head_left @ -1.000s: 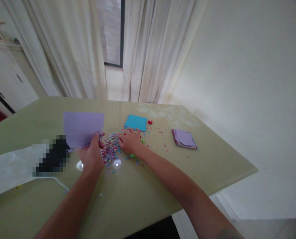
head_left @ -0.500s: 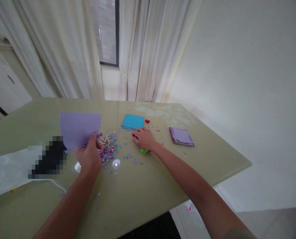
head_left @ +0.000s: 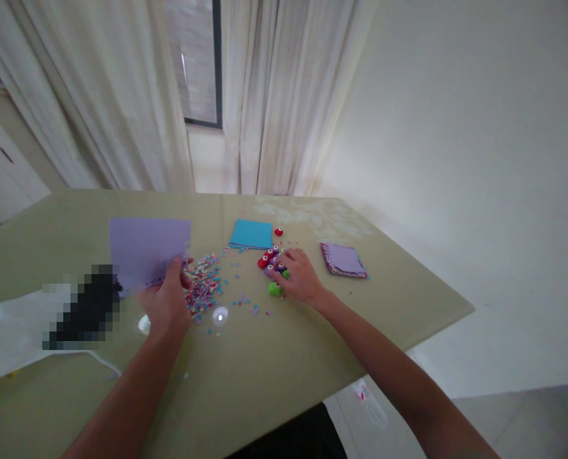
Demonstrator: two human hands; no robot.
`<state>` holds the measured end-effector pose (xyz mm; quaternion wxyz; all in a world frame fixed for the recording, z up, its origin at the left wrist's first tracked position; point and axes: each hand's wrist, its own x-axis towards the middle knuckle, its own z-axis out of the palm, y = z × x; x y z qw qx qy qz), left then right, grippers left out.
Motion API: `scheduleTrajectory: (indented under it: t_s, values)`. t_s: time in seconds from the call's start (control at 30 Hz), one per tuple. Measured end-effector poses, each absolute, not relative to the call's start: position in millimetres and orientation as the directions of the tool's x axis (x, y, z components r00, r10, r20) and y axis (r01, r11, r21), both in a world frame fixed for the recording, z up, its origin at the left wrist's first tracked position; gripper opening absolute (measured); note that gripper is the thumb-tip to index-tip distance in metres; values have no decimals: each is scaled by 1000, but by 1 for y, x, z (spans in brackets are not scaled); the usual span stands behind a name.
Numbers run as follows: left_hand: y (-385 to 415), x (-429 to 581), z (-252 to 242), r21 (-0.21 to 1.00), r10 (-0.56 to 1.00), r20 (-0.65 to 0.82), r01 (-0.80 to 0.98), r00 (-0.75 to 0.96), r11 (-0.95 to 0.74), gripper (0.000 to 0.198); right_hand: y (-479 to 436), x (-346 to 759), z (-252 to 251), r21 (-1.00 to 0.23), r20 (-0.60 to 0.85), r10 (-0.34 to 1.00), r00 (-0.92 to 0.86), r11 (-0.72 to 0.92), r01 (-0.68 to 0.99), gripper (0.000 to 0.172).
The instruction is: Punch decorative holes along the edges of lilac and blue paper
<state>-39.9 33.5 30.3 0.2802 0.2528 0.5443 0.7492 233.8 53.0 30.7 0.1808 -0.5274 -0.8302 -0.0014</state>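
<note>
My left hand pinches a lilac paper card by its lower right corner. Small notches run along the card's right and lower edges. Over on the right, my right hand hovers at a cluster of small red, purple and green paper punches with round eye-like tops. Its fingers are bent and apart, partly covering the cluster, with nothing visible in them. A green punch lies just below the thumb. Between the hands spreads a heap of coloured paper confetti.
Blue cards lie behind the cluster, beside a lone red punch. A stack of notched cards sits to the right. At left are a white sheet, a blurred-out dark patch and a white cord. A clear round disc rests near the confetti.
My right hand has shifted right and toward me, uncovering the red and purple punches. The left hand still holds the lilac card. The whole view has turned slightly.
</note>
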Motion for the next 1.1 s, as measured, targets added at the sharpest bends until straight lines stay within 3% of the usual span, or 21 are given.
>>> scheduleTrajectory:
  t_s: [0.17, 0.37, 0.53, 0.77, 0.97, 1.1]
  values:
    - [35, -38, 24, 970, 711, 66, -123, -701, -211, 25, 38, 227, 13, -1, 261, 838, -478, 496, 868, 60]
    - [35, -36, 26, 964, 706, 74, -131, -704, -232, 23, 68, 196, 0, 68, 231, 848, -476, 474, 878, 50]
    - [33, -37, 26, 973, 709, 58, -120, -703, -198, 22, 80, 199, -5, 58, 194, 885, -423, 420, 906, 40]
    - [28, -31, 20, 986, 775, 40, -102, -630, -134, 27, 98, 236, -2, 44, 175, 884, -434, 433, 900, 40]
    - [22, -24, 11, 993, 891, 16, -97, -453, -66, 32, 98, 248, 16, -156, 377, 882, -282, 361, 919, 41]
    - [19, -21, 4, 998, 915, 18, -53, -404, -43, 39, 79, 259, 29, -164, 375, 907, -191, 267, 950, 27]
